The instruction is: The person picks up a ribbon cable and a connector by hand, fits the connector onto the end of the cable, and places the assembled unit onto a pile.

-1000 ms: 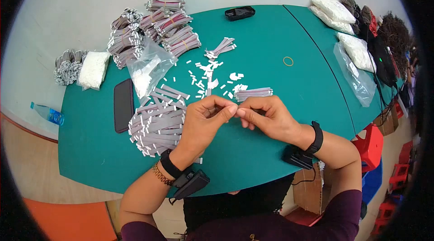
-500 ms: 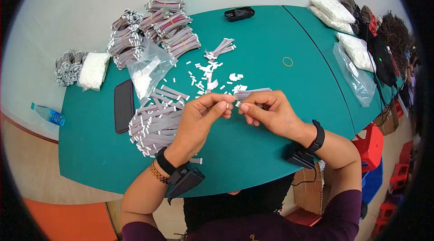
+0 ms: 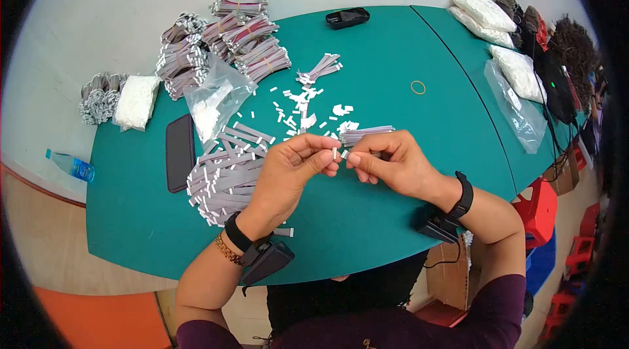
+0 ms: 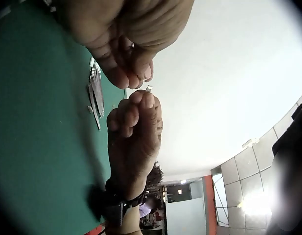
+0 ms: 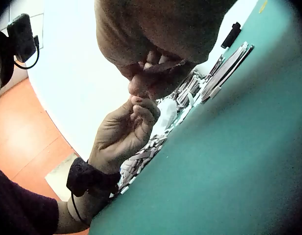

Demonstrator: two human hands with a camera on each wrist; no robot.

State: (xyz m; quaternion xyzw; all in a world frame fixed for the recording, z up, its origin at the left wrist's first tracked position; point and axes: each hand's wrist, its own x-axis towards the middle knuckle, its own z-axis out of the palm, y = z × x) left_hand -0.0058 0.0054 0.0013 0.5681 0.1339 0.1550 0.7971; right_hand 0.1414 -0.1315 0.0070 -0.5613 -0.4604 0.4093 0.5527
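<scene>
In the head view the left hand (image 3: 291, 169) pinches a small white piece (image 3: 335, 152) between thumb and forefinger. Facing it, the right hand (image 3: 396, 169) pinches another small white-ended piece (image 3: 345, 154), whose tip sticks out past the thumb, as the left wrist view also shows (image 4: 149, 88). Both sets of fingertips are close together above the table. Beyond the hands lies a neat row of flat grey cables (image 3: 368, 135). Beside the left hand is a loose heap of grey ribbon cables (image 3: 226, 182) with white ends.
Small white pieces (image 3: 287, 116) lie scattered on the green table (image 3: 393, 231). A clear bag (image 3: 216, 97) of white pieces, a dark phone (image 3: 179, 152) and banded cable bundles (image 3: 262, 57) lie to the left. A rubber band (image 3: 418, 88) and a black device (image 3: 347, 18) lie farther back.
The fingertips, together a second ago, have parted slightly. The small white pieces now show between them, and the left hand's piece has turned more upright.
</scene>
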